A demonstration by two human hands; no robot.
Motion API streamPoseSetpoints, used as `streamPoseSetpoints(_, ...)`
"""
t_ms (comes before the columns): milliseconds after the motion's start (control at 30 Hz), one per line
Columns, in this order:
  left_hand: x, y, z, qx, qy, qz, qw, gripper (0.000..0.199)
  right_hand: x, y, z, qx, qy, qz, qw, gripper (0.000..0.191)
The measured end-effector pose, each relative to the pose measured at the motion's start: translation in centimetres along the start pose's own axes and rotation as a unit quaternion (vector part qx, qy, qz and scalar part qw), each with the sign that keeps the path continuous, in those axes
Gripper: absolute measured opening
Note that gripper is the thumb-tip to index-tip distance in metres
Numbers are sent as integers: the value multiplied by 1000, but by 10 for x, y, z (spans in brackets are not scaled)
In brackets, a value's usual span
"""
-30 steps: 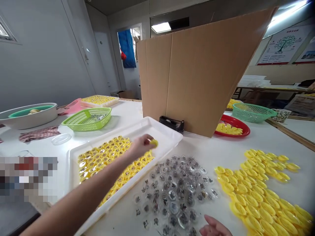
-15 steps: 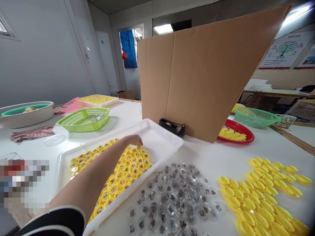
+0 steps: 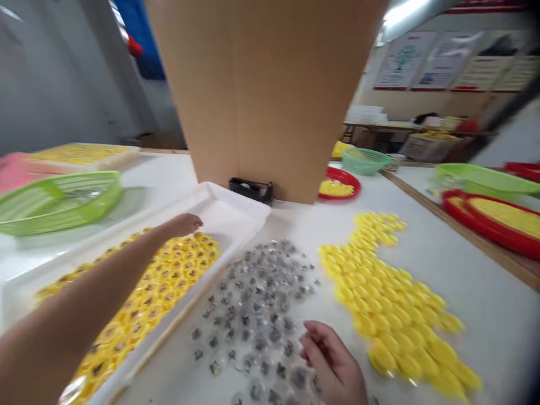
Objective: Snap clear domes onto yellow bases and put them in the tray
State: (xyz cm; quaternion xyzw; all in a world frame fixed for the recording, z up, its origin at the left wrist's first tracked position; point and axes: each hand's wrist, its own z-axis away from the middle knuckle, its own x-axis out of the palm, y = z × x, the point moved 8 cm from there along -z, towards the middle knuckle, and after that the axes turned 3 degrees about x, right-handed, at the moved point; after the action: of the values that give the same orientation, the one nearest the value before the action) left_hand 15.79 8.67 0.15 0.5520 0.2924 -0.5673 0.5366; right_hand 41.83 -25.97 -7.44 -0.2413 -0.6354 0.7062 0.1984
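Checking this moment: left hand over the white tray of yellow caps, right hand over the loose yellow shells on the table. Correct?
No: the right hand is at the clear plastic capsules, as the head view shows. The left hand is over the white tray of yellow caps.

A small assembly workshop: long white workbench (image 3: 498,320), white tray (image 3: 236,211) of yellow caps at 10 o'clock, cardboard screen (image 3: 261,84) at 12, tape dispenser (image 3: 251,190) below it, wall posters (image 3: 426,59) at 1

Bright ceiling light (image 3: 403,12); strong motion blur; warped edges.
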Motion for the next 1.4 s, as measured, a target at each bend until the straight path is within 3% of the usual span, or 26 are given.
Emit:
streamPoseSetpoints(100,-25,21,34,17,80,3,997,41,-17,-21,-11,-84,-33,190,978,21)
streamPoseSetpoints(167,-35,37,72,25,161,52,985,45,-37,-33,-26,-133,-9,372,919,16)
streamPoseSetpoints(233,-26,59,117,55,211,130,967,40,-56,-42,-45,-147,28,502,852,16)
streamPoseSetpoints(333,27,102,170,132,159,271,940,31,-68,-48,-75,-134,43,566,812,12)
streamPoseSetpoints(467,108,142,192,146,19,376,915,25,-60,-45,-102,-113,29,609,784,4)
streamPoseSetpoints(533,130,151,191,149,-20,373,915,23,-57,-43,-107,-103,24,617,780,3)
streamPoseSetpoints(600,140,156,188,158,-36,385,908,22,-53,-42,-105,-96,14,615,782,5)
streamPoseSetpoints(700,153,163,187,129,-84,476,866,24,-39,-48,-84,-103,-13,599,794,12)
streamPoseSetpoints(767,165,168,190,81,-138,579,800,31,-20,-59,-58,-125,-46,572,809,14)
streamPoseSetpoints(900,185,188,207,23,-291,740,605,38,24,-83,-8,-181,-166,440,864,16)
streamPoseSetpoints(967,188,191,211,17,-330,769,548,32,33,-83,-4,-176,-220,380,881,21)
streamPoseSetpoints(1067,190,179,206,-21,-313,789,528,27,24,-70,-37,-154,-196,389,887,24)
streamPoseSetpoints(1200,188,167,195,-42,-275,803,526,25,8,-41,-90,-140,-109,481,859,27)
streamPoseSetpoints(1300,186,167,192,-33,-267,814,515,22,11,-24,-101,-126,-112,491,855,21)
streamPoseSetpoints(1400,185,169,193,-34,-272,822,500,17,10,-18,-95,-114,-119,471,867,12)
